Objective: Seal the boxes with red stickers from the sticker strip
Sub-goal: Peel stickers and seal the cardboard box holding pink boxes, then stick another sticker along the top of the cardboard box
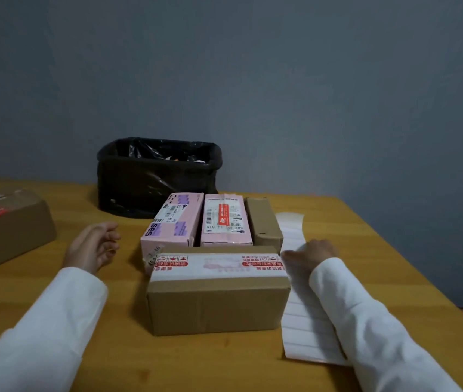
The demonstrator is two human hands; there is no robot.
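White sleeves lower frame; my right hand flat on sticker strip, left hand relaxed, empty. Risk: strip slips, sticker creases.

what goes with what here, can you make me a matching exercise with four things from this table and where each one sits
Things:
1. bin
2. sticker strip
3. middle pink box
4. front cardboard box

Places:
A. nearest the person, between the two sleeves
B. at the back of the table, by the wall
C. flat on the table under the right hand
D. in the row behind the front box, with a red sticker on top

Pairs: 1-B, 2-C, 3-D, 4-A
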